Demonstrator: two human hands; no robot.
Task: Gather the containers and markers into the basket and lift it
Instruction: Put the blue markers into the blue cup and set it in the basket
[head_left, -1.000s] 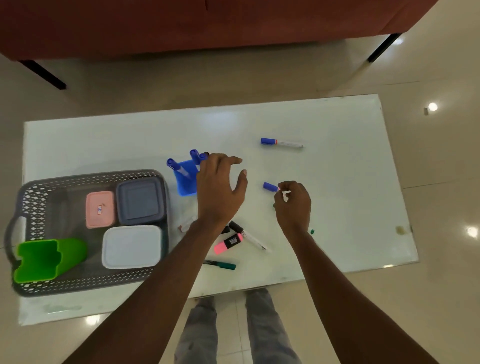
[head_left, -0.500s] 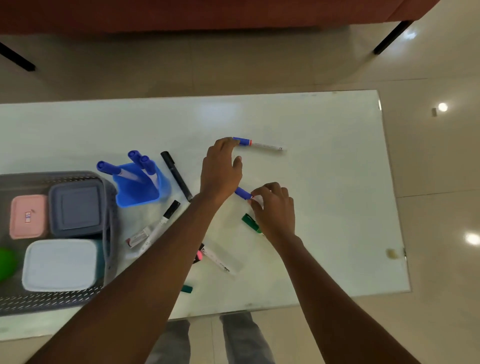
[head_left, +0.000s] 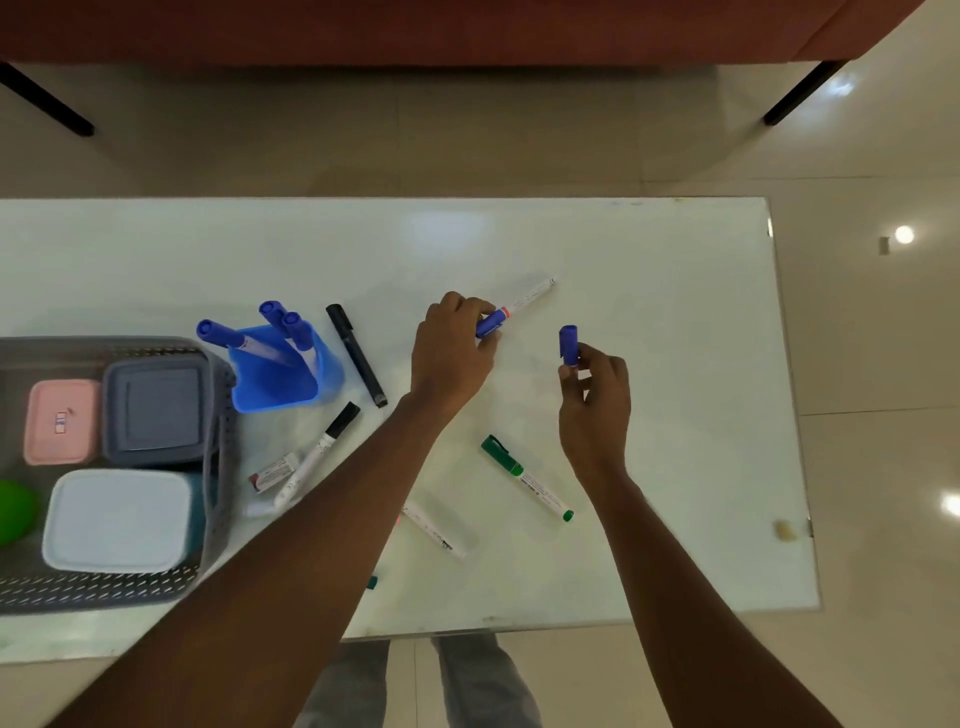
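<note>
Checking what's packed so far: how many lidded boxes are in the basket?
3, all inside the basket: a pink box at the far left, a grey box beside it, and a white box nearer the person. The basket runs off-frame, so more may be hidden.

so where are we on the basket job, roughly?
Partway. Done: pink, grey and white lidded boxes sit in the grey mesh basket. In hand: left hand grips a blue-capped white marker; right hand holds another blue marker. Left: blue plastic cup holding three markers, loose black and green markers on the table, then the lift.
</note>
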